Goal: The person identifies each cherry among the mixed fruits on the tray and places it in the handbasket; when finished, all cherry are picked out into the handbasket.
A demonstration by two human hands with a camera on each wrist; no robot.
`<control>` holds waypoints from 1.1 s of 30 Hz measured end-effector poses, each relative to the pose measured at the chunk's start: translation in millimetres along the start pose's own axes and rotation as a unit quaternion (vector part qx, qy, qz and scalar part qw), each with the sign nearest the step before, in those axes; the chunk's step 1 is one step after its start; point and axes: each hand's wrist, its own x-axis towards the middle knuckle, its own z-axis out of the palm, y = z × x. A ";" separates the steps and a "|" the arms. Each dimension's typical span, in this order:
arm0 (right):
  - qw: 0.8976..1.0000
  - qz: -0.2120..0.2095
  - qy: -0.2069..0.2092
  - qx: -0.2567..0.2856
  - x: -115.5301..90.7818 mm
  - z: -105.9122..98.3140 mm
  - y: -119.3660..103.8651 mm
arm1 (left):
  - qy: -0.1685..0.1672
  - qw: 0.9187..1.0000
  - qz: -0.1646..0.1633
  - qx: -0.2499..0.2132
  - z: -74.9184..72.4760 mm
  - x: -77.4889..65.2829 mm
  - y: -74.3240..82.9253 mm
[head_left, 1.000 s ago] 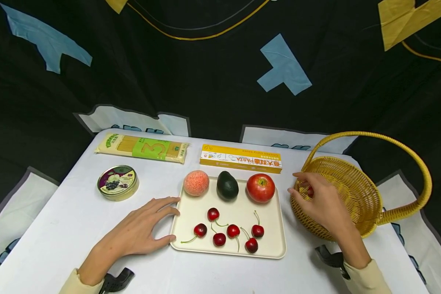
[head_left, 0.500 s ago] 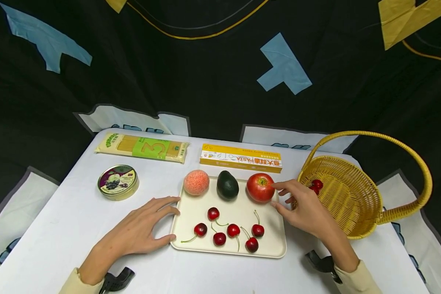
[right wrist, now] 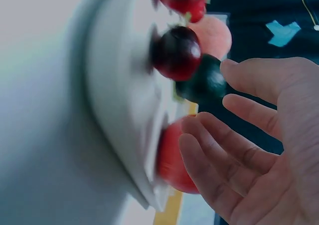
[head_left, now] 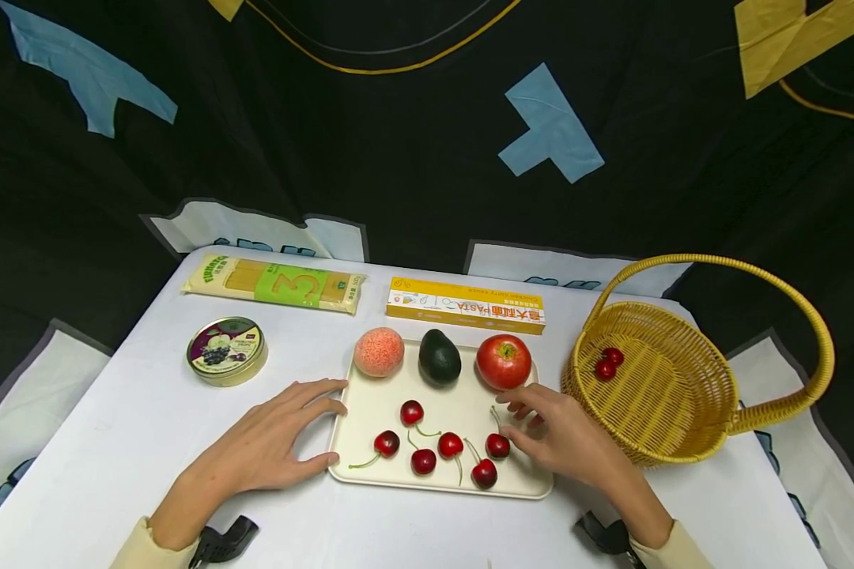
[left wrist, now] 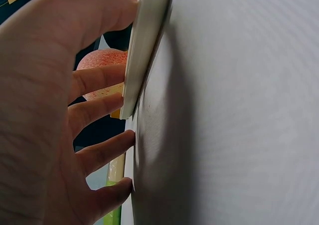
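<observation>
Lined up along the back of the cream tray (head_left: 373, 405): pink speckled fruit (head_left: 379, 352), dark avocado (head_left: 439, 358), red fruit (head_left: 503, 361), the last just beyond the fingertips of the right hand (head_left: 568, 433). Behind the tray, the pasta box (head_left: 466, 306); farther left, the pasta bag (head_left: 273, 284), and nearer, the round tin (head_left: 226, 351). Close on the right, the wicker basket (head_left: 713, 395) with a tall hooped handle (head_left: 820, 340), and inside, two more cherries (head_left: 608, 364). Across the tray's front half, six stemmed cherries (head_left: 451, 446), the rightmost just beside the right thumb. Right hand over the tray's right side, fingers loosely bent, thumb well apart from them. Left hand (head_left: 277, 442) spread, thumb and two fingertips at the left rim. Low rim and rounded corners all round the tray; along its front, a broad strip of white worktop (head_left: 370, 528); toward the basket, only a narrow one.
</observation>
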 end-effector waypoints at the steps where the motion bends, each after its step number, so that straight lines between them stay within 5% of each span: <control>1: 1.000 0.002 -0.006 0.000 -1.8 1.8 -0.1 | 0.000 1.000 0.000 0.000 0.1 -0.2 -0.2; 33: 0.999 -0.007 -0.039 -0.014 -16.9 16.0 -1.1 | 0.006 1.000 0.002 -0.002 1.6 -0.3 -1.0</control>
